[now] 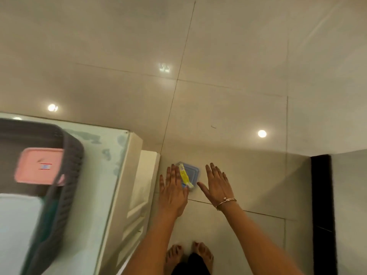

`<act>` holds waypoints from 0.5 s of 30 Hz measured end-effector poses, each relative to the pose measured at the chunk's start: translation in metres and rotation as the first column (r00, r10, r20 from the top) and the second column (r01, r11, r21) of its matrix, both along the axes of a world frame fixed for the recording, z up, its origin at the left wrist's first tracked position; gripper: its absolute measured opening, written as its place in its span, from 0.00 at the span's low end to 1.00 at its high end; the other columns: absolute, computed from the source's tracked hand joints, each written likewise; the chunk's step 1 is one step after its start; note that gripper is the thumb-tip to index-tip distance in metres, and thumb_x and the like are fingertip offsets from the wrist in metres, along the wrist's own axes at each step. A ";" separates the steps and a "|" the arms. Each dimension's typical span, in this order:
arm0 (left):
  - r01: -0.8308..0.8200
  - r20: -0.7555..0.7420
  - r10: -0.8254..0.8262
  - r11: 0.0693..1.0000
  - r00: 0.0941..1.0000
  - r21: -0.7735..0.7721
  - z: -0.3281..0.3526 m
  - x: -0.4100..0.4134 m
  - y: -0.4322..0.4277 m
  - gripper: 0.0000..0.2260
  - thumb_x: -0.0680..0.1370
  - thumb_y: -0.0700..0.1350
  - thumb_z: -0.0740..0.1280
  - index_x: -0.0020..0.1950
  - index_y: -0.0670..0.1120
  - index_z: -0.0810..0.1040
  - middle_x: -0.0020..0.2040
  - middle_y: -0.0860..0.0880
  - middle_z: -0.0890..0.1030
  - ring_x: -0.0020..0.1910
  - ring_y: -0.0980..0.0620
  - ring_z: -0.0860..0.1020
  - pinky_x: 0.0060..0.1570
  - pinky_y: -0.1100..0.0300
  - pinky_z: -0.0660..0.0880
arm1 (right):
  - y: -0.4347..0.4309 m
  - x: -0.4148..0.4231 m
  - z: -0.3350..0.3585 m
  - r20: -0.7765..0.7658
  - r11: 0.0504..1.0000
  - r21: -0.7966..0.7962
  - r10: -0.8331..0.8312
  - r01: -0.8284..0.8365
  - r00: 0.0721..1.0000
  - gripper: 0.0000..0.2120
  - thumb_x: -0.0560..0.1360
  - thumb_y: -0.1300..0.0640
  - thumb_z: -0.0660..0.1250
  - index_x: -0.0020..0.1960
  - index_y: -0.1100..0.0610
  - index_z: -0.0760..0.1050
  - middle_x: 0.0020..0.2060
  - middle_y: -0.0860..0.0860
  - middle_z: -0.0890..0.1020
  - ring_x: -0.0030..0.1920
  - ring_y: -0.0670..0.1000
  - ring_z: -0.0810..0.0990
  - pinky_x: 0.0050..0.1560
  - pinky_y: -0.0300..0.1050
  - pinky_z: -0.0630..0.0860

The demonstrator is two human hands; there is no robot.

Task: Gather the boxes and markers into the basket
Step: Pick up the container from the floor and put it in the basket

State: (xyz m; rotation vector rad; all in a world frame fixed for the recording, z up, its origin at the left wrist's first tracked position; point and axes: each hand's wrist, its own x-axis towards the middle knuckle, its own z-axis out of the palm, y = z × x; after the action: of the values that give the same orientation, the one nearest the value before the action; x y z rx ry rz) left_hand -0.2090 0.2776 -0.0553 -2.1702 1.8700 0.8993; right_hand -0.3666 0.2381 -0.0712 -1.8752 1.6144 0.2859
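A blue lidded box [191, 171] lies on the tiled floor beside the white table, with a yellow packet [184, 175] across its lid. My left hand [172, 189] reaches down with straight fingers at the box's left side, partly covering it. My right hand [217, 185], also with fingers spread straight, hovers just right of the box, with a bracelet on its wrist. Whether either hand touches the box is unclear. The dark grey woven basket [69, 155] stands on the table at left and holds a pink lidded box [37, 165] and a pale box [17, 225].
The glass-topped white table [117, 155] fills the lower left, its edge close to my left arm. My bare feet [188, 255] stand on the glossy floor tiles [238, 96]. A dark vertical panel [321, 195] stands at the right.
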 end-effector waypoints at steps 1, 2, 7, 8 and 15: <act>-0.071 -0.034 0.073 0.996 0.997 0.055 -0.026 0.001 -0.004 0.29 0.81 0.51 0.50 0.75 0.43 0.40 0.77 0.45 0.43 0.76 0.48 0.44 0.75 0.50 0.42 | -0.004 0.001 -0.024 0.045 0.995 0.040 -0.095 0.093 0.995 0.40 0.72 0.32 0.44 0.73 0.58 0.54 0.73 0.58 0.60 0.72 0.57 0.60 0.71 0.51 0.58; -0.156 -0.062 0.163 0.982 0.985 0.108 -0.049 0.002 -0.008 0.29 0.81 0.50 0.51 0.75 0.42 0.40 0.77 0.44 0.43 0.76 0.47 0.44 0.75 0.50 0.45 | -0.009 0.001 -0.047 0.093 0.976 0.088 -0.207 0.199 0.974 0.34 0.75 0.37 0.52 0.72 0.60 0.57 0.71 0.59 0.64 0.70 0.57 0.63 0.69 0.50 0.61; -0.617 -0.179 0.669 0.738 0.721 0.272 -0.141 0.003 -0.031 0.27 0.80 0.44 0.58 0.75 0.39 0.50 0.76 0.38 0.55 0.73 0.41 0.58 0.69 0.51 0.60 | -0.032 0.009 -0.127 0.216 0.713 0.390 -0.686 0.583 0.695 0.28 0.73 0.49 0.67 0.67 0.64 0.66 0.63 0.63 0.74 0.62 0.60 0.73 0.61 0.49 0.69; -0.658 -0.149 0.707 0.702 0.692 0.273 -0.154 0.003 -0.034 0.27 0.80 0.43 0.59 0.74 0.38 0.53 0.74 0.37 0.58 0.71 0.40 0.62 0.67 0.50 0.63 | -0.034 0.012 -0.136 0.208 0.691 0.415 -0.706 0.592 0.677 0.28 0.73 0.49 0.67 0.67 0.64 0.66 0.62 0.63 0.75 0.61 0.60 0.73 0.61 0.49 0.69; -0.726 0.014 0.744 0.647 0.668 0.234 -0.179 0.007 -0.031 0.18 0.78 0.52 0.56 0.59 0.42 0.76 0.64 0.38 0.73 0.62 0.38 0.70 0.63 0.45 0.68 | -0.033 0.026 -0.165 0.211 0.524 0.468 -0.848 0.712 0.486 0.28 0.68 0.53 0.74 0.61 0.65 0.70 0.58 0.62 0.77 0.57 0.61 0.76 0.59 0.54 0.74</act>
State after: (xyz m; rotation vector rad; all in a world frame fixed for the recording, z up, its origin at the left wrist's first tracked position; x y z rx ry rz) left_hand -0.2025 0.2468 -0.2340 -2.7898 0.7583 1.2524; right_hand -0.3401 0.2047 -0.2367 -0.6886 1.7945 -0.2531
